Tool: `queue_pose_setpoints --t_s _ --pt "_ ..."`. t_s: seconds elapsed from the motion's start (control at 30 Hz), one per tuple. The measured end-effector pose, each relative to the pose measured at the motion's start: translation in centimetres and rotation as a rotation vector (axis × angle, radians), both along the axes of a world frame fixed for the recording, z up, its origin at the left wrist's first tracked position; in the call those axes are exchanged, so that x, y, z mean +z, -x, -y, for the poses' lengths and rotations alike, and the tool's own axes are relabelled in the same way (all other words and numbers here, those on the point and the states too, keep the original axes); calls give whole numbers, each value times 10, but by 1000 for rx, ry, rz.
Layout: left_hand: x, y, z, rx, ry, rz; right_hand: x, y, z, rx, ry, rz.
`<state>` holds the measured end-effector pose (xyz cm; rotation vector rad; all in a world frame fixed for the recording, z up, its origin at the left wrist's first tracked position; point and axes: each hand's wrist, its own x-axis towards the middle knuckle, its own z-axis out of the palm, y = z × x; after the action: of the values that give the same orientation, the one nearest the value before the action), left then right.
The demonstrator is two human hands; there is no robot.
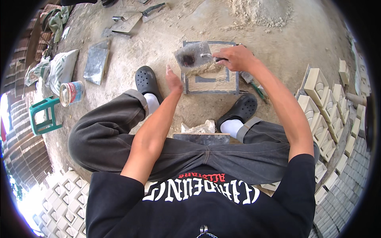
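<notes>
My right hand (237,58) is closed around the dark handle of a flat metal trowel (193,54). Its broad grey blade lies tilted over the far part of a rectangular mold (211,92) on the ground. Pale sandy mix (204,70) is heaped under the near edge of the blade. More of it fills the mold around a grey inset shape (209,79). Alongside the mold's left wall is my left hand (174,80), fingers stretched away from me and holding nothing; whether it touches the wall I cannot tell.
Black clogs (148,82) flank the mold. A green-handled tool (258,92) lies at its right. Leftward are a metal plate (96,61), a bucket (72,93) and a green stool (45,115). Sandy powder (262,12) is piled at the back; cast blocks (317,87) stand right.
</notes>
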<state>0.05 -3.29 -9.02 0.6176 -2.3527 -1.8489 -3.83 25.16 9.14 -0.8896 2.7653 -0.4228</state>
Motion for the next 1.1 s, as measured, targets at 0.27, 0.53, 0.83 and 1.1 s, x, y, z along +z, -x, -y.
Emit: queue_pose_setpoints --t_s 0.27,0.53,0.83,1.1 --pt "39 -19 -15 -157 184 92 9 -20 -30 21 20 51" --pt "73 -57 -67 -665 1045 -156 39 -49 -74 -492 59 -130" --pt "67 -13 -120 -727 902 -279 -38 -75 -98 -1257 369 141" --pt "75 2 -125 -764 851 -333 -132 -68 -108 -1533 274 64"
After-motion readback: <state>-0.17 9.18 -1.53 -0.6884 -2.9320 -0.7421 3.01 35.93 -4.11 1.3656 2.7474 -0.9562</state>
